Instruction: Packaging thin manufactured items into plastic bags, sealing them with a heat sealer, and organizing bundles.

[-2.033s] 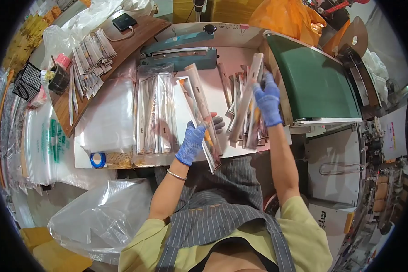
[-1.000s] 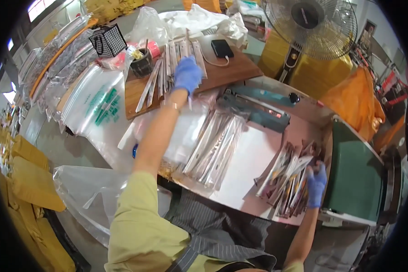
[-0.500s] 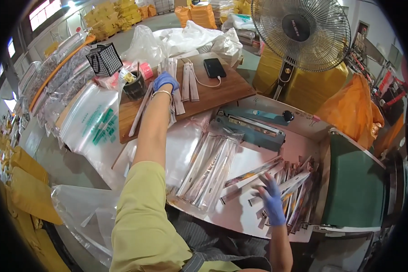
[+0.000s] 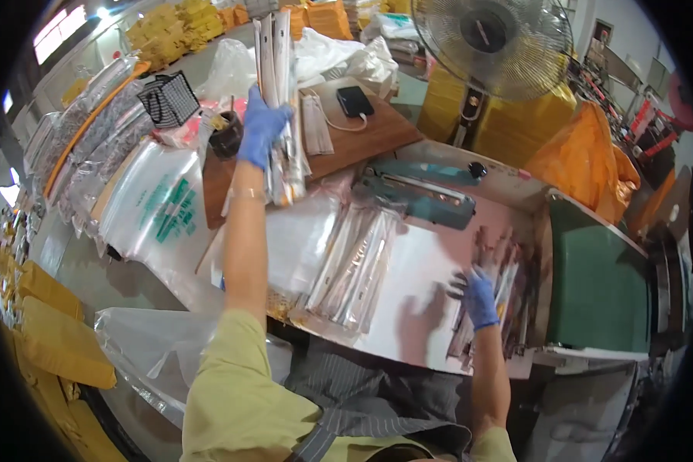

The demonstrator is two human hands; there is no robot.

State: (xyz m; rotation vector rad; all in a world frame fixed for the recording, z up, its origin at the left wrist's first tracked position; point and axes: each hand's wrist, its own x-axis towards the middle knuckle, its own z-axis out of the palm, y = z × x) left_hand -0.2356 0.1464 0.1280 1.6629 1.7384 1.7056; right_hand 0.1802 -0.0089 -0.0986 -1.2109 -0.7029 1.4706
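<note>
My left hand (image 4: 262, 132), in a blue glove, grips a bundle of long slim packets (image 4: 279, 81) and holds it upright above the brown wooden board (image 4: 369, 135). More slim packets (image 4: 316, 127) lie on the board beside it. On the right, my blue-gloved right hand (image 4: 477, 299) rests on a pile of similar narrow packets (image 4: 504, 269), its fingers apart and pointing left. A clear bag of slim packets (image 4: 352, 266) lies at the left part of the shallow pale box (image 4: 408, 323).
A teal sealing machine (image 4: 420, 202) stands at the box's back. The board carries a phone (image 4: 354, 102) with a cable and a dark cup (image 4: 225, 137). Clear plastic bags (image 4: 150, 192) lie left. A standing fan (image 4: 489, 38) and an orange sack (image 4: 589, 165) are behind, right.
My left hand has lifted a bundle of slim packets off the board. My right hand has moved up and slightly right, and the loose packets are now gathered at the box's right side.
</note>
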